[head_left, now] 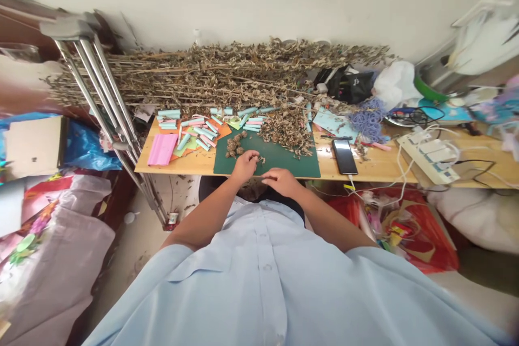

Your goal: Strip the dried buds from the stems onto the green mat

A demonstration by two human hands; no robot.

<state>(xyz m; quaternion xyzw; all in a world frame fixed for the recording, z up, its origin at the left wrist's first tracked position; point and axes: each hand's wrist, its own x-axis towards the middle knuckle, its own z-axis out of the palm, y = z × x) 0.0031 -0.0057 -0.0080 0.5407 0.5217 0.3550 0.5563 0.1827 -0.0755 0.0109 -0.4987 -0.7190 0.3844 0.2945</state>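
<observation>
My left hand (244, 165) rests on the near edge of the green cutting mat (284, 162), fingers curled and pinched on a small bit of dried plant (258, 159). My right hand (281, 181) lies just right of it at the table edge, fingers curled under; what it holds, if anything, is hidden. A few brown dried flower heads (235, 145) sit on the mat just beyond my left hand. A heap of dried plant crumbs (287, 130) lies on the mat's far right.
Long dried stalks (211, 73) fill the back of the wooden table (381, 167). Rolled paper pieces in teal and pink (198, 130) lie left. A phone (344, 155), a power strip (432, 158) and crutches (105, 92) stand around.
</observation>
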